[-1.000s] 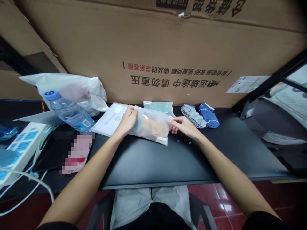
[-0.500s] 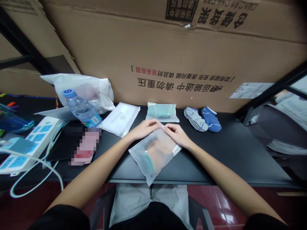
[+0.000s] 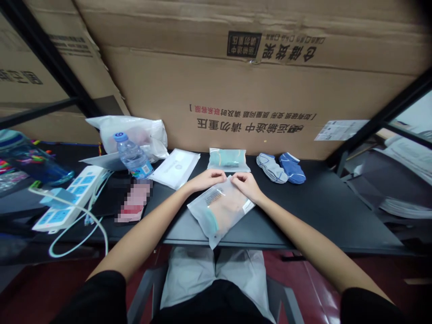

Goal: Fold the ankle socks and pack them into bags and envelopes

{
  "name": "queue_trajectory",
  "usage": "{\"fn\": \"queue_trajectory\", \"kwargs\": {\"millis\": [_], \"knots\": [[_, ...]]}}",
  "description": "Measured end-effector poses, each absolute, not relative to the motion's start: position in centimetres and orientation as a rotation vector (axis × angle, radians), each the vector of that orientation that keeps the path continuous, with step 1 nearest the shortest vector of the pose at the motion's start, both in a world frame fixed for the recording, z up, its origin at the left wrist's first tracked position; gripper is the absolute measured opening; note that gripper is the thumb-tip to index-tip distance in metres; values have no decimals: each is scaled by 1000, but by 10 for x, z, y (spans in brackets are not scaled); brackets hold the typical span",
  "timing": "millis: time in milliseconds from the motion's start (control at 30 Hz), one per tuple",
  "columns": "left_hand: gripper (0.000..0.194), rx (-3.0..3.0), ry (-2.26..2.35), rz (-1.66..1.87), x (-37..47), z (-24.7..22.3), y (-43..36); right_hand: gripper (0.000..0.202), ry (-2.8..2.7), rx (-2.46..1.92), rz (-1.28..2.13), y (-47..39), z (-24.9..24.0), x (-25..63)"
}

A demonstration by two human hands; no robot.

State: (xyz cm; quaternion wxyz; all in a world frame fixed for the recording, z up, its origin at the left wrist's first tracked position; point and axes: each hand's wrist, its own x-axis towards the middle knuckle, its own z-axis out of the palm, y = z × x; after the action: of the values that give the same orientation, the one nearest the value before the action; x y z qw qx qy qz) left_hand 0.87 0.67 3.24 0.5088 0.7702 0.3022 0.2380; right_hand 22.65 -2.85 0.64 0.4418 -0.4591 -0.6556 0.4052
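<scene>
The left hand (image 3: 211,179) and right hand (image 3: 245,185) are nearly together, fingers pinched narrow on the far edge of a frosted bag (image 3: 222,209). The bag slants below them toward the table's (image 3: 320,211) front edge; a teal packet (image 3: 228,158) lies just beyond the fingertips.

The person wears a black top (image 3: 216,308) whose plain front shows at six o'clock. Its short sleeves are the same solid black: the left sleeve (image 3: 101,292) sits between seven and eight o'clock, the right sleeve (image 3: 364,303) near four, and both leave the forearms bare. Pale grey trousers (image 3: 184,272), softly creased, show at six o'clock just above the top's dark, rounded edge.
</scene>
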Motion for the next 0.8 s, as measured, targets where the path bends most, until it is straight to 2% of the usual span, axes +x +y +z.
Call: {"fn": "queue_trajectory", "kwargs": {"millis": [500, 800], "knots": [[29, 1699, 802, 448, -26, 42, 21, 24, -1445, -1174, 704, -10, 2, 258], [35, 1577, 839, 633, -42, 39, 23, 24, -1183, -1211, 610, 0, 0, 276]]}}
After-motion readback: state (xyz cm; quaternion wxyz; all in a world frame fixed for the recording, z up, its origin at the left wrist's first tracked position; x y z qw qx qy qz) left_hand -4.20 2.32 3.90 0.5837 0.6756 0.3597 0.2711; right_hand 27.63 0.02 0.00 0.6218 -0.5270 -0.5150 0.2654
